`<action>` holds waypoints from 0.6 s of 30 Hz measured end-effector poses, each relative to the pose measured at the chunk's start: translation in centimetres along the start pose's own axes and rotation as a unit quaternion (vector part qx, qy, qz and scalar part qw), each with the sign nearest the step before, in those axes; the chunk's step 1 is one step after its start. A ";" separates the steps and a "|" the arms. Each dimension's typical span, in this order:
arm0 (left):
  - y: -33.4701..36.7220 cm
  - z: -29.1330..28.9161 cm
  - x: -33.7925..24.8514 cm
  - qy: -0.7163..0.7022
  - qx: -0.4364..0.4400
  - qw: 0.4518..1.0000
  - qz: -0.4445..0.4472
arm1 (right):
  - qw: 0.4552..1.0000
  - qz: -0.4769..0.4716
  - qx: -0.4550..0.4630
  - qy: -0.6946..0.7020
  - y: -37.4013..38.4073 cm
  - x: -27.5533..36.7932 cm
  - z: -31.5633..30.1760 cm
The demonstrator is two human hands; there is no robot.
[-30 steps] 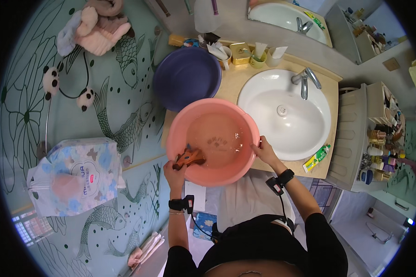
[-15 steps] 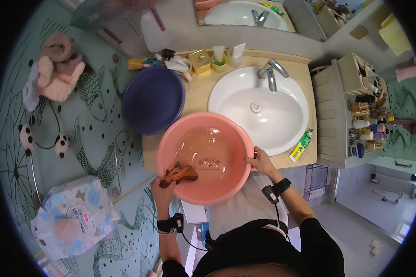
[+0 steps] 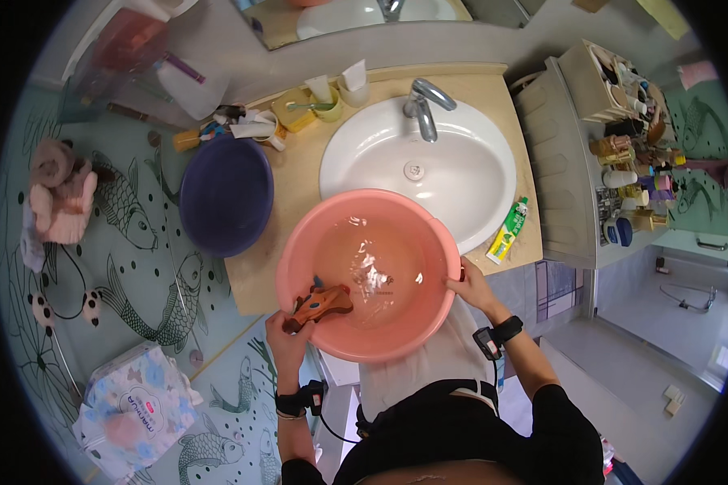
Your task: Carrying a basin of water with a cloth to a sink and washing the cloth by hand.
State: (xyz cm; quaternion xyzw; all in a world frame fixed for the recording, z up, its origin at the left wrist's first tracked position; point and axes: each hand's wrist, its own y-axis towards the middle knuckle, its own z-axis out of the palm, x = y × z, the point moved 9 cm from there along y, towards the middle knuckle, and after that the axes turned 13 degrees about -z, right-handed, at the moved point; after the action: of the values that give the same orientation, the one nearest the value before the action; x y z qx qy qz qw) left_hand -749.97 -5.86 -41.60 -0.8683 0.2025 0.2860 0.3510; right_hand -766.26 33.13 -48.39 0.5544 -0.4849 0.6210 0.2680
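Since a second ago the pink basin (image 3: 294,250) is shifted right, away from the purple basin (image 3: 226,196); their rims no longer overlap in view, and more of the front of the sink (image 3: 465,198) is covered. Black devices (image 3: 301,398) are strapped on both wrists. By the left hand (image 3: 286,338), fingers bent closed, the narrow end of a spotted orange-brown object (image 3: 325,305) is held at the pink basin's left rim; whether the rim is gripped too cannot be told. By the right hand (image 3: 476,289) the right rim is gripped, other fingers mostly hidden. The object is seen against the lower-left inner wall; water (image 3: 356,263) is contained in the basin. On the beige countertop (image 3: 257,281) a green-and-yellow tube (image 3: 510,230) is placed right of the sink. Farther back, a pale green cup (image 3: 329,111) is set near the wall; a chrome faucet (image 3: 425,109) is mounted behind the bowl, and a mirror (image 3: 364,18) is fixed above.
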 end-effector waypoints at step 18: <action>1.1 5.9 -9.9 0.090 0.075 0.992 0.039 | 0.985 0.122 -0.075 0.092 -2.2 -1.6 -7.0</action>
State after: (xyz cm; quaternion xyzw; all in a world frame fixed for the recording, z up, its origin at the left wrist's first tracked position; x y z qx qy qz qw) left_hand -760.15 -0.79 -39.29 -0.8531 0.2880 0.2040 0.3843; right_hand -766.94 40.61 -48.66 0.4096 -0.5678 0.6592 0.2746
